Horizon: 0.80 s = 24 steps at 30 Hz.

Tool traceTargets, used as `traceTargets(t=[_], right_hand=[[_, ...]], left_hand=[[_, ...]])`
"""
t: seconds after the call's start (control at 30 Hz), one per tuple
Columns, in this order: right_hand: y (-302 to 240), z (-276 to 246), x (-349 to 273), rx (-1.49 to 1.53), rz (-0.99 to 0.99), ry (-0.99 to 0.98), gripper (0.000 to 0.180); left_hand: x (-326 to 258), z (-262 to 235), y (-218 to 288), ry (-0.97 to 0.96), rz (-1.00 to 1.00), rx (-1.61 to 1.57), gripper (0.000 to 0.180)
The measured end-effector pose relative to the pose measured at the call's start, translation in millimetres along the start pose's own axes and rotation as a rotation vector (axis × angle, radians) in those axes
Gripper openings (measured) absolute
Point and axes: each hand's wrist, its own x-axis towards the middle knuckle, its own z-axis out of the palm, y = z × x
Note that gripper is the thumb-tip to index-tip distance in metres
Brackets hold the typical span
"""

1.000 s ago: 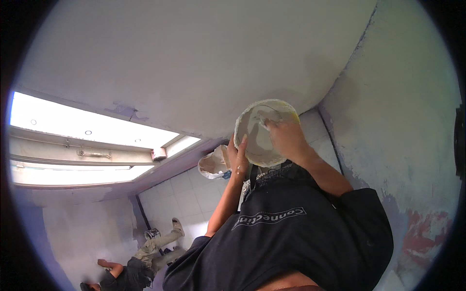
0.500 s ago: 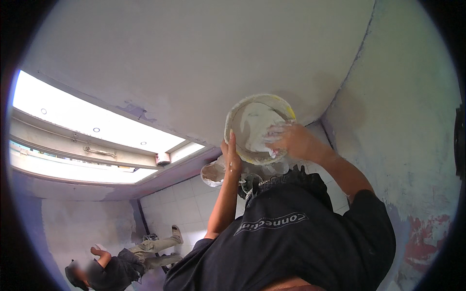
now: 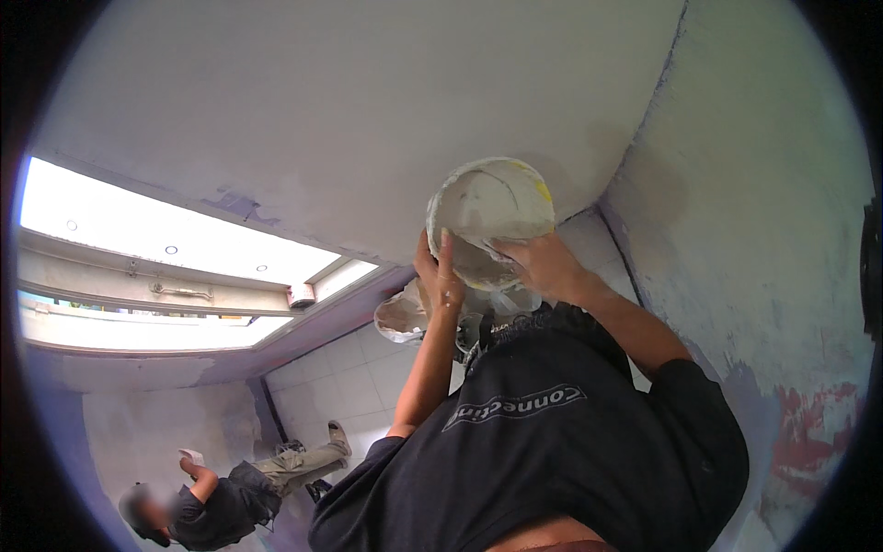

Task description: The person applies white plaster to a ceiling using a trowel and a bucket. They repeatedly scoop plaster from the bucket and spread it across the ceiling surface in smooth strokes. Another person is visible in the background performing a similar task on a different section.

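A round white bucket (image 3: pixel 492 170), smeared with pale paste and marked with yellow on its right side, is tilted in front of my body. My left hand (image 3: pixel 440 267) is closed on its left rim, thumb up over the edge. My right hand (image 3: pixel 543 264) reaches over the bucket's right side, its fingers bent down into the near part. Those fingertips are mostly hidden, and a pale thin edge beside them is too unclear to name. Wet paste (image 3: pixel 501 221) lies inside the bucket.
A pale plastered wall (image 3: pixel 322 110) stands ahead and meets another wall (image 3: pixel 736 230) at a corner on the right. A bright window (image 3: pixel 166 244) is at left. A bag-like container (image 3: pixel 402 315) rests on the tiled floor (image 3: pixel 340 382). Another person (image 3: pixel 225 501) is at lower left.
My right hand has moved from the paste in the middle toward the bucket's near right side. The bucket is tilted differently. The other person's raised hand now shows a pale flat thing.
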Motion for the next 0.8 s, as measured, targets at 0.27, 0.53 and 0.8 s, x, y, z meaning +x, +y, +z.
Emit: traceTargets(t=[0.27, 0.53, 0.8], right_hand=[[-8.9, -1.0, -4.6, 0.503, 0.086, 0.283, 0.029], [8.1, -0.6, 4.4, 1.644, 0.621, 0.366, 0.027], [82.8, 28.2, -34.0, 2.111, 0.635, 0.485, 0.029]], left_hand=[[-13.1, 25.1, -7.1, 0.044, 0.129, 0.094, 0.055], [-21.3, 22.7, -16.5, 0.094, 0.125, 0.103, 0.057], [-33.7, -34.3, -67.9, 0.417, -0.210, -0.174, 0.052]])
